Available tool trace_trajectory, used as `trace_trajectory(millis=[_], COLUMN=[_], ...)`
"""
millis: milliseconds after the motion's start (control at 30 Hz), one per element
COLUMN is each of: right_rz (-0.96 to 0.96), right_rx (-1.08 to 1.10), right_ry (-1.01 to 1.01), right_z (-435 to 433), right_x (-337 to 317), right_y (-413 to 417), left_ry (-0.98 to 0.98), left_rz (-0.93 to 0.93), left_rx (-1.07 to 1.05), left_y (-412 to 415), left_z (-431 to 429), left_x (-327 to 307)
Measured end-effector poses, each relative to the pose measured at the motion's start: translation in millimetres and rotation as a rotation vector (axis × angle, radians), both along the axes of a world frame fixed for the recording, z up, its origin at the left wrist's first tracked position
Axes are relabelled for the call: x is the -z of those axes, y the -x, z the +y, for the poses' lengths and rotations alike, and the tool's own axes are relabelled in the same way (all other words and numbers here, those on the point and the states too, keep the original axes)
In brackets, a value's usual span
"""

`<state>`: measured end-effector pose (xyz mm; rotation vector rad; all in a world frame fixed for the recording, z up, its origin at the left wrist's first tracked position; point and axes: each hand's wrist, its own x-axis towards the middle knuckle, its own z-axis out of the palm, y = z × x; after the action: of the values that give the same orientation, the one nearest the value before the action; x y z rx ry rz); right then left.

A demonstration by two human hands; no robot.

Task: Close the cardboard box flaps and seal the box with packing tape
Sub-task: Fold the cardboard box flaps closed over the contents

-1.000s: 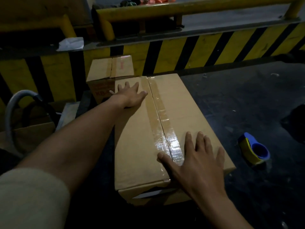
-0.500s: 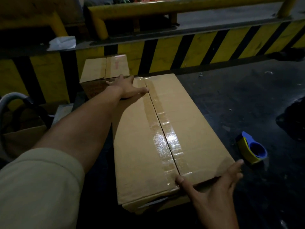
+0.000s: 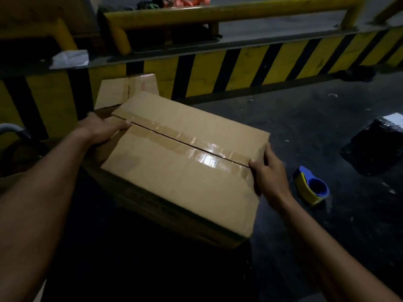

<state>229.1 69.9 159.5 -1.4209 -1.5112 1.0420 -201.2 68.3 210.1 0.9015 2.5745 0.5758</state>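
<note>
- Nearest the camera, on the dark floor [image 3: 305, 118], the cardboard box [image 3: 174, 188] sits skewed, flaps shut. I cannot tell whether it is lifted clear of the floor.
- A glossy strip of tape [image 3: 196, 149] covers the seam from end to end, so the sealing looks done or nearly so.
- The left hand [image 3: 102, 129] grips the box's left end, thumb on top beside the seam.
- The right hand [image 3: 268, 171] grips the right end, thumb pressed on the end of the tape, fingers curled round the edge.
- Risk: with the box held only by its ends, a heavy load could bow the flaps and strain the tape. A sliding thumb could peel up its end.
- The tape dispenser [image 3: 311, 188] lies just right of the right hand, where a swinging corner could knock it.
- A smaller box [image 3: 117, 92] stands close behind the left end and could get bumped.
- Beyond runs a yellow-and-black striped barrier [image 3: 239, 70].
</note>
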Motion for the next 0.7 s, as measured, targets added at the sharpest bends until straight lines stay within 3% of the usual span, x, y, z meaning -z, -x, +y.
trace_trajectory(millis=[100,233,333,500,633,700], right_rz=[0.074,0.118,0.13,-0.055,-0.052,-0.144], right_rx=[-0.125,-0.247,-0.314,-0.365,-0.343,-0.353], right_ry=[0.041,0.085,0.138,0.168,0.149,0.109], right_z=[28.5,62.7,85.2,99.8,106.3,109.0], right_x=[-21.3,-55.1,-61.7,-30.7,-10.3,-9.6], right_y=[-3.1,-3.7,-9.1,-18.8,-22.7,-21.4], left_ry=[-0.047,-0.072,-0.13,-0.087,-0.18,-0.187], left_rz=[-0.045,0.027,-0.115,-0.138,-0.116,-0.142], left_rx=[-0.091,-0.165,-0.102,-0.11,-0.203,-0.218], left_y=[-7.7,-30.7,-47.3,-79.6,-100.4,-105.4], left_z=[-44.1,-93.2,-113.9,-137.1,-137.4,-132.2], left_x=[-9.1,-15.6,-6.4,30.4,43.6,44.1])
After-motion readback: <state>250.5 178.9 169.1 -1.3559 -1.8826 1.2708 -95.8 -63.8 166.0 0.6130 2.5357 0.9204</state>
